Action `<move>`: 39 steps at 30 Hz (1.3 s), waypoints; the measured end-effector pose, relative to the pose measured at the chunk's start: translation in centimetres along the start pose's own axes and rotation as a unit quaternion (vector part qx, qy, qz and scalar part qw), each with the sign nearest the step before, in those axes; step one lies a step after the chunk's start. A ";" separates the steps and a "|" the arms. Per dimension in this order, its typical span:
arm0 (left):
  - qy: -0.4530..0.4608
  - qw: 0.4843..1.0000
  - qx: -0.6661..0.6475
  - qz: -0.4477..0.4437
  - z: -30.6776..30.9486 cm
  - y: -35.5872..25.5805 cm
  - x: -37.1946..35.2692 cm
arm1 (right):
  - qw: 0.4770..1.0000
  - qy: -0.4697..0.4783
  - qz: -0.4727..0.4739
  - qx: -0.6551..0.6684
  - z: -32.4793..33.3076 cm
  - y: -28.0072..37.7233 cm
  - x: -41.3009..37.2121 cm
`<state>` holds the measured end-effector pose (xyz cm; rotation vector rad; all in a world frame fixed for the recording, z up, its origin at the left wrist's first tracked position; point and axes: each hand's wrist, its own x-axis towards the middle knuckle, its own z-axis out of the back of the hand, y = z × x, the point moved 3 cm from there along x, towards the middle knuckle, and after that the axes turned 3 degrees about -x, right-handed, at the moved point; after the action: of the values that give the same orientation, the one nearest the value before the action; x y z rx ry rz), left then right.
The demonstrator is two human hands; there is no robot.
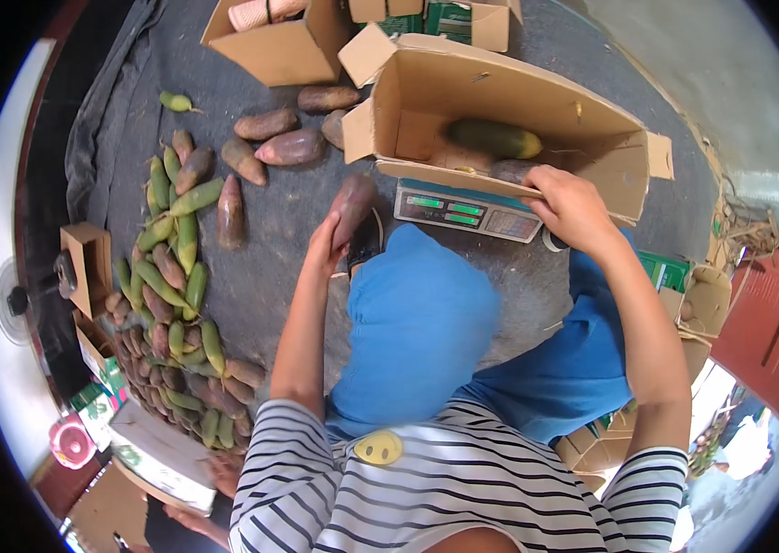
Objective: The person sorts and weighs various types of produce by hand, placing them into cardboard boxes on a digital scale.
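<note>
My left hand [328,244] is wrapped round the lower end of a purple-brown radish [352,201], held upright just left of my knee. My right hand [574,205] is bent over the near wall of a long open cardboard box [509,81], fingers inside and thumb outside. Right beside its fingertips is a dark purple radish [510,170], partly hidden by the wall and the hand. Farther back in the box lies a dark green radish [494,138]. The box rests on a digital scale [468,214] with lit green displays.
Several purple radishes [292,147] lie left of the box. A large heap of green and purple radishes [168,267] covers the left floor. More cardboard boxes [292,51] stand at the back. Another person's hand [223,475] shows at lower left, near a white box [164,452].
</note>
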<state>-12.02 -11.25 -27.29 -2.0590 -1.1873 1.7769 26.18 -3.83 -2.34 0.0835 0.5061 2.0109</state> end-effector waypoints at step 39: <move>-0.285 0.749 0.584 -0.132 14.8 0.1 -5.4 | 1.000 0.008 0.000 0.002 0.1 1.4 0.2</move>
<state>-25.02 -20.09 -27.26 -0.6083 -0.1648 2.1534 24.96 -4.21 -1.78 0.0690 0.5196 2.0118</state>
